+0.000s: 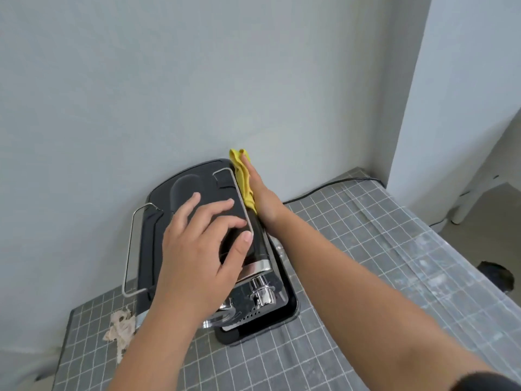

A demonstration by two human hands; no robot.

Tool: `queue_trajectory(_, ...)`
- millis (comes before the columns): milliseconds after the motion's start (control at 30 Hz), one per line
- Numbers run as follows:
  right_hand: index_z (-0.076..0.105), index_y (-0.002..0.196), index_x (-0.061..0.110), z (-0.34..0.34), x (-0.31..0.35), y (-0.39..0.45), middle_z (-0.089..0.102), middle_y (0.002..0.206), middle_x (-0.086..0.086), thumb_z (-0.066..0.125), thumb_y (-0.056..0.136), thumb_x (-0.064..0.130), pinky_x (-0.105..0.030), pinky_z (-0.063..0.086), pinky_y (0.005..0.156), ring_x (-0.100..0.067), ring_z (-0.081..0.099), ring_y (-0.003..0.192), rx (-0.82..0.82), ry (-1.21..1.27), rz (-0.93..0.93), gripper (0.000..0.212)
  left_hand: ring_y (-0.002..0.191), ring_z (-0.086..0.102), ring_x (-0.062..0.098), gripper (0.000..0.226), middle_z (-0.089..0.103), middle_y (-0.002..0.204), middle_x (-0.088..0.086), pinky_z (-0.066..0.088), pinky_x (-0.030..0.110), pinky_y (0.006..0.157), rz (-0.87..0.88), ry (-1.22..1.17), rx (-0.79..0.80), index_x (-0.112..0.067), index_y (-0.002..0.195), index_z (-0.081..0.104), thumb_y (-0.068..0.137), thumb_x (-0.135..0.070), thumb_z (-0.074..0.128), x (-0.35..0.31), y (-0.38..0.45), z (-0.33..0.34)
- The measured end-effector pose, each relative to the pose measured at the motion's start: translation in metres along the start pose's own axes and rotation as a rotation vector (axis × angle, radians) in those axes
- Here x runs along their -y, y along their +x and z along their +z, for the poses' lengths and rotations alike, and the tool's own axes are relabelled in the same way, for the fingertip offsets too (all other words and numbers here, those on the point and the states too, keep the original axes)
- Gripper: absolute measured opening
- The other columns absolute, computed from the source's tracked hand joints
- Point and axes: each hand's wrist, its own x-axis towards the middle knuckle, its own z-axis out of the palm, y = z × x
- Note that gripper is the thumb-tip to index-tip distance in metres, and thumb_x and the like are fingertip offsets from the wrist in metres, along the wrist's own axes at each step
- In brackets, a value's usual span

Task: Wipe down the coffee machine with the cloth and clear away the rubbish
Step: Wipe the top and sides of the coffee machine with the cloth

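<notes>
Two hands on the coffee machine (197,221), which stands on a grey grid-patterned tablecloth (338,277) against the wall. Left hand (203,246) lies spread on the black top panel, fingers open, thumb hooked over the right edge; it steadies the body and grasps nothing. Right hand (260,193) is flat, fingers straight, palm pressing the yellow cloth (244,179) against the machine's right flank near the back corner. Cloth is pinned, not gripped.

Rubbish: a crumpled pale scrap (119,328) lies on the tablecloth just beside the machine's front left corner, untouched.

Risks, as judged:
- Cloth held only by palm pressure; a fast stroke could let it slip down between machine and wall.
- Sideways push from the right hand could slide the machine on the tablecloth if the left hand eases off.
- Power cable (324,187) runs behind the right forearm; a sweep back could snag it.
- Chrome brew head (262,292) at the front protrudes; knuckles may catch it.
</notes>
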Motion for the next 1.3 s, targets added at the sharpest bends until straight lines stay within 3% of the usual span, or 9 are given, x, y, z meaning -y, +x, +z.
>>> queue_trajectory(67,0.01,0.152,0.036,-0.004,-0.013,0.014,0.015,0.158,0.013,0.009,0.095,0.064,-0.019,0.007,0.11,-0.007,0.016,0.146,-0.008,0.04,0.118,0.063,0.139,0.03,0.025,0.026,0.056,0.127,-0.017,0.028,0.048,0.11,0.006,-0.014,0.009,-0.033,0.092,0.069,0.087,-0.051,0.05,0.0,-0.001,0.0)
queue_trajectory(167,-0.002,0.149,0.044,-0.015,-0.047,0.018,0.004,0.161,0.009,0.007,0.076,0.083,-0.041,0.004,0.12,-0.013,0.01,0.148,-0.013,0.036,0.211,0.083,0.138,0.028,0.023,0.024,0.055,0.127,-0.02,0.02,0.033,0.112,0.051,-0.004,0.024,-0.032,0.086,0.07,0.084,-0.051,0.056,-0.001,-0.001,0.0)
queue_trajectory(400,0.028,0.148,0.013,-0.025,-0.087,-0.028,0.035,0.149,0.003,0.025,0.094,0.064,-0.042,0.023,0.116,-0.02,0.035,0.135,-0.076,0.014,0.362,0.074,0.137,0.026,0.016,0.02,0.051,0.126,-0.028,0.01,0.011,0.109,-0.004,-0.032,0.052,-0.039,0.092,0.064,0.078,-0.052,0.058,-0.005,0.002,-0.003)
queue_trajectory(467,0.031,0.146,0.013,-0.02,-0.067,-0.03,0.035,0.141,0.011,0.025,0.102,0.047,-0.039,0.021,0.116,-0.012,0.035,0.13,-0.061,0.052,0.276,0.056,0.139,0.025,0.011,0.031,0.048,0.128,-0.031,0.012,0.013,0.109,-0.027,-0.026,0.064,-0.04,0.105,0.06,0.078,-0.054,0.057,-0.006,0.004,-0.004)
queue_trajectory(567,0.033,0.147,0.025,-0.011,-0.039,-0.018,0.032,0.155,0.002,0.029,0.101,0.049,-0.044,0.02,0.118,-0.015,0.029,0.142,-0.026,0.073,0.034,0.052,0.144,0.014,0.004,0.058,0.033,0.135,-0.04,0.018,0.028,0.113,-0.069,0.025,0.133,-0.038,0.134,0.043,0.081,-0.059,0.051,-0.011,0.006,-0.006)
queue_trajectory(667,0.033,0.147,0.021,-0.007,-0.037,0.004,0.029,0.157,-0.003,0.035,0.1,0.044,-0.046,0.019,0.119,-0.017,0.025,0.145,-0.003,-0.012,-0.061,0.052,0.148,0.003,0.01,0.073,0.019,0.153,-0.025,0.01,0.042,0.118,-0.035,0.159,0.263,-0.032,0.151,0.022,0.088,-0.067,0.032,-0.018,0.01,-0.005)
queue_trajectory(867,0.031,0.146,0.015,-0.024,-0.071,0.015,0.039,0.147,0.003,0.034,0.104,0.021,-0.031,0.03,0.114,-0.012,0.039,0.135,-0.023,-0.006,0.096,0.043,0.147,-0.015,0.009,0.069,-0.013,0.161,-0.011,-0.01,0.036,0.115,-0.183,0.106,0.263,-0.027,0.154,0.004,0.092,-0.058,0.009,-0.046,0.024,0.019)
queue_trajectory(1100,0.05,0.131,0.029,-0.045,-0.175,0.0,0.051,0.142,-0.001,0.039,0.09,0.067,-0.059,0.03,0.112,-0.028,0.046,0.133,-0.078,-0.011,0.265,0.057,0.148,-0.012,0.015,0.061,-0.013,0.162,0.0,-0.011,0.032,0.113,-0.189,0.024,0.229,-0.025,0.154,0.006,0.097,-0.042,0.02,-0.047,0.027,0.031)
queue_trajectory(1300,0.043,0.137,0.045,-0.015,-0.07,-0.021,0.04,0.151,0.006,0.04,0.096,0.048,-0.05,0.024,0.117,-0.015,0.035,0.141,-0.063,0.052,0.002,0.041,0.148,-0.011,0.015,0.062,-0.002,0.163,0.0,-0.012,0.028,0.115,-0.256,-0.016,0.147,-0.014,0.153,-0.004,0.1,-0.025,0.026,-0.048,0.025,0.035)
